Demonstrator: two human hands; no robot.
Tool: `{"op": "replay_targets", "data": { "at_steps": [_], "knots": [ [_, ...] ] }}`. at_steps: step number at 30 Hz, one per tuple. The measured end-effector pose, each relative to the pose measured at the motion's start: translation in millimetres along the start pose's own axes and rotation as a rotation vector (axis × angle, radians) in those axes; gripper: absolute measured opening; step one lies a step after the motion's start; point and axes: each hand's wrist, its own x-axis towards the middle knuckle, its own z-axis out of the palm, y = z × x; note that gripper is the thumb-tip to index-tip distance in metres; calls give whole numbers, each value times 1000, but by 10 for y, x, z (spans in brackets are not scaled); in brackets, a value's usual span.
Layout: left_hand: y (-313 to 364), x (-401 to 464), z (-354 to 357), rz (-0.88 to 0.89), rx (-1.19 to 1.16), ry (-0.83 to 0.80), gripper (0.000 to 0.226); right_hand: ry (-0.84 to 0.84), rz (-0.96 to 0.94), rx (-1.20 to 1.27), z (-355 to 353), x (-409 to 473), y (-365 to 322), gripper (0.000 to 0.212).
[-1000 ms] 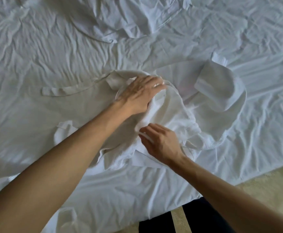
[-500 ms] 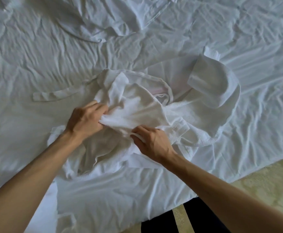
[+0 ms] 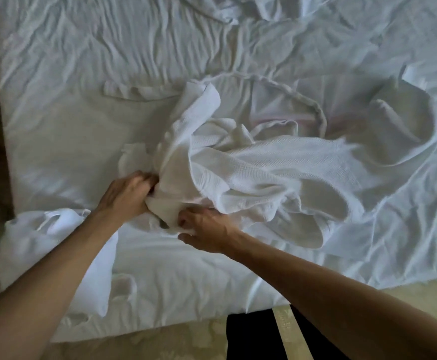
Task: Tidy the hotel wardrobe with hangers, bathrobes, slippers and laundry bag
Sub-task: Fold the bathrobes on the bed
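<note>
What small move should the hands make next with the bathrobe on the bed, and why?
Probably lift and shake it open: both the left hand and right hand grip one bunched edge of the bathrobe, which lies twisted and crumpled on the bed sheet.

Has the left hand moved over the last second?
Yes. The left hand was up on the middle of the bathrobe; it has drawn back toward the near edge of the bed, close beside the right hand, gripping bunched fabric.
</note>
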Motion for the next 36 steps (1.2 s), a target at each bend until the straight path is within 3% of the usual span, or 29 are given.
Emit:
{"op": "replay_targets", "data": {
  "at_steps": [2, 4, 7, 10, 13, 16, 18, 21, 24, 28, 32, 36],
  "knots": [
    [19, 55, -88, -17, -47, -44, 24, 19, -64, 6, -60, -173, 16, 46],
    [69, 69, -248, -56, -77, -15, 35, 97, -161, 59, -215, -462, 33, 36],
    [274, 21, -493, -12, -95, 304, 24, 371, -165, 52, -475, -955, 331, 12],
    [611, 43, -595, 255, -41, 496, 35, 607, 32, -58, -751, -1333, 873, 3],
    [895, 232, -445, 489, 114, 410, 38, 569, 209, -197, -866, -1472, 1299, 30],
    [974, 447, -265, 571, 202, 319, 19, 406, 288, -242, -785, -1345, 1563, 44],
    [877, 525, -284, 488, 141, 355, 15, 352, 292, -235, -789, -1168, 1642, 29],
    [557, 564, -480, 186, 2, 470, 32, 433, 373, -28, -1119, -848, 1599, 24],
    [136, 563, -726, -92, -40, 402, 35, 538, 259, 161, -1690, -535, 1340, 22],
    [-309, 512, -808, -231, -160, 355, 34, 583, 181, 176, -2231, -158, 882, 22],
    [-546, 354, -672, -364, -216, 213, 35, 467, 59, 183, -2107, 100, 727, 19],
    [-642, 127, -328, -405, -175, 59, 28, 163, 9, -134, -1425, -84, 952, 40]
  ]
}}
